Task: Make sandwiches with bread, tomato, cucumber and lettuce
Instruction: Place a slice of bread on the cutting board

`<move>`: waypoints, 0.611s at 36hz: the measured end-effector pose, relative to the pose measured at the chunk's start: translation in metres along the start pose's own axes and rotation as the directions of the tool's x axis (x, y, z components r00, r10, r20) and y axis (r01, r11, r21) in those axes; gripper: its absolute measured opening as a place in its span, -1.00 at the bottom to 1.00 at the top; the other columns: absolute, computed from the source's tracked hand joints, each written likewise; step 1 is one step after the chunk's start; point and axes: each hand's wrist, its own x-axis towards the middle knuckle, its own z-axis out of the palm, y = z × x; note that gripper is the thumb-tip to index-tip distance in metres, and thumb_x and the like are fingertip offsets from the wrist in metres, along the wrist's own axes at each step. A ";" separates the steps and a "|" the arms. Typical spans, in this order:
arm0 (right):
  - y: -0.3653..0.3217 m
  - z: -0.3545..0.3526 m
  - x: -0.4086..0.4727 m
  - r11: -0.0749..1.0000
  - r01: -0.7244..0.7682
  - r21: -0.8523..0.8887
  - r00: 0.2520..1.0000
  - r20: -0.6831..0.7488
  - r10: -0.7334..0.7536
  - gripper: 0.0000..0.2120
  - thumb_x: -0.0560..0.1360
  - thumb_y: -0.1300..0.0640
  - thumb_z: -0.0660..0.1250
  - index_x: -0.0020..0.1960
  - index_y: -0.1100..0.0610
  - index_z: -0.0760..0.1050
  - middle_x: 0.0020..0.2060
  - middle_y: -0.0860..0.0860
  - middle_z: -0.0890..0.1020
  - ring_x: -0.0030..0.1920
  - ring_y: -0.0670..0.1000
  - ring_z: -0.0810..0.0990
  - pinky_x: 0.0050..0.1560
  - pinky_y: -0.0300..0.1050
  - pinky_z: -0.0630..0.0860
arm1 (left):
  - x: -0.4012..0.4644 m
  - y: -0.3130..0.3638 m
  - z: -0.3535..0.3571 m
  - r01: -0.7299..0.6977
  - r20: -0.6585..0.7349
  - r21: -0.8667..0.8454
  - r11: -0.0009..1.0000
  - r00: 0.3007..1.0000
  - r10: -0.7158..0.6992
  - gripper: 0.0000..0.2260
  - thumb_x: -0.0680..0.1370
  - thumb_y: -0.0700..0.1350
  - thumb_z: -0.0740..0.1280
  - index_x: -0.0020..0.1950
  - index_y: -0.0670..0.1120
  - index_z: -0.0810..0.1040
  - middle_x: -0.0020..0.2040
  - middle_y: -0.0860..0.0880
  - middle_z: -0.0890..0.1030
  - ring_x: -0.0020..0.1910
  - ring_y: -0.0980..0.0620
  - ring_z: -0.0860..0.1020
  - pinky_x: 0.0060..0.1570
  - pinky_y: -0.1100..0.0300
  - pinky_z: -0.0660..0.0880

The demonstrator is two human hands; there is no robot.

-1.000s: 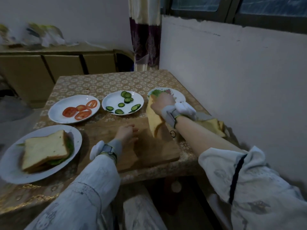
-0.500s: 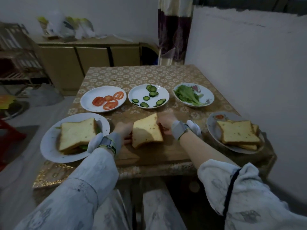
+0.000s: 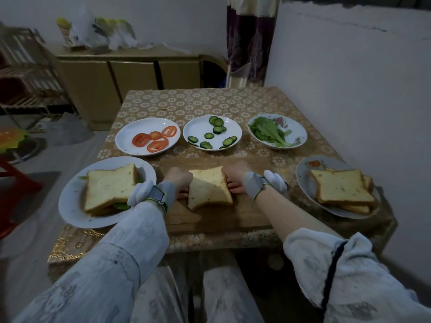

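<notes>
- Matt wooden cutting board [image 3: 210,217].
- Glossy white ceramic-looking plates [image 3: 70,206].
- Shiny patterned tablecloth [image 3: 198,101], plastic-looking.
- Porous, soft bread slice [image 3: 208,188].
- Cloth sleeves [image 3: 130,243].

We see both forearms reach up from the lower frame; the left hand [image 3: 178,183] and right hand [image 3: 234,180] meet mid-frame, fingers curled inward, gripping.

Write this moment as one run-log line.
step: placing bread slice | left hand: holds slice | right hand: holds slice | surface: cutting board | fillings: none yet
</notes>
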 end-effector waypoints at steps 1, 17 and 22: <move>0.000 -0.001 0.001 1.000 0.001 -0.007 1.000 0.010 -0.001 -0.67 0.60 0.08 0.19 0.22 0.30 0.43 0.01 0.15 0.55 -0.04 0.10 0.56 -0.01 -0.07 0.56 | -0.001 0.002 -0.002 0.013 0.011 0.015 1.000 1.000 -0.013 -0.85 0.63 -0.20 0.13 0.07 -0.27 0.41 -0.23 -0.14 0.44 -0.29 -0.03 0.44 -0.32 0.19 0.47; -0.102 0.051 0.045 0.672 0.367 -0.643 0.895 0.047 -0.444 -0.61 0.55 0.11 0.20 -0.43 0.13 0.26 -0.47 0.04 0.35 -0.46 -0.01 0.30 -0.48 -0.20 0.21 | 0.045 0.056 -0.103 -0.112 0.088 0.565 0.818 0.993 0.075 -0.70 0.62 -0.10 0.19 0.31 -0.16 0.49 0.07 -0.10 0.58 -0.02 -0.03 0.56 -0.16 0.20 0.53; -0.133 0.081 0.071 0.548 0.439 -0.712 0.858 0.149 -0.492 -0.76 0.57 0.14 0.17 -0.17 0.21 0.53 -0.19 0.10 0.59 -0.18 0.11 0.54 -0.30 -0.20 0.37 | 0.081 0.063 -0.134 -0.115 0.014 0.722 0.683 0.988 0.151 -0.67 0.63 -0.15 0.17 0.39 -0.13 0.44 0.36 -0.12 0.47 0.29 -0.11 0.47 0.26 0.10 0.42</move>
